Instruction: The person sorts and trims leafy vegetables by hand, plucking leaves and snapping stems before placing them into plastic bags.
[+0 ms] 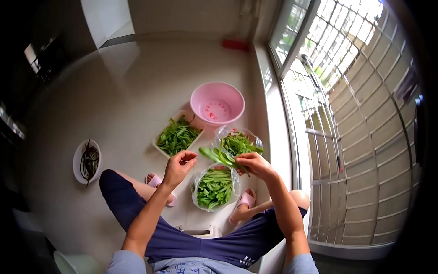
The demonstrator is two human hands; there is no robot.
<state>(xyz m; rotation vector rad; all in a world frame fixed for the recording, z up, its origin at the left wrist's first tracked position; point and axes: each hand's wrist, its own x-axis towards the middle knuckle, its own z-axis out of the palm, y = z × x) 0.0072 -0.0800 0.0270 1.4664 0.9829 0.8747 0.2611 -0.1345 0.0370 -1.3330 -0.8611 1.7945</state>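
My right hand (255, 164) is closed around the stem end of a leafy green (214, 155), whose broad leaves point left towards my other hand. A little to the left, my left hand (180, 166) is held up with thumb and fingers pinched together; a thin pale bit may sit between them, too small to name. Below and between the hands stands a clear plastic bag of leafy greens (214, 188). Behind my right hand lies another plastic bag of greens (239, 142). A pale rectangular basket (157, 147) full of loose green leaves is just beyond my left hand.
A pink basin (197, 102) stands behind the basket and bags. An oval white bowl (77, 166) with dark, long vegetables or stalks (90, 162) is on the floor at left. A barred window (337, 137) runs along the right. Pink slippers (247, 199) are on my feet.
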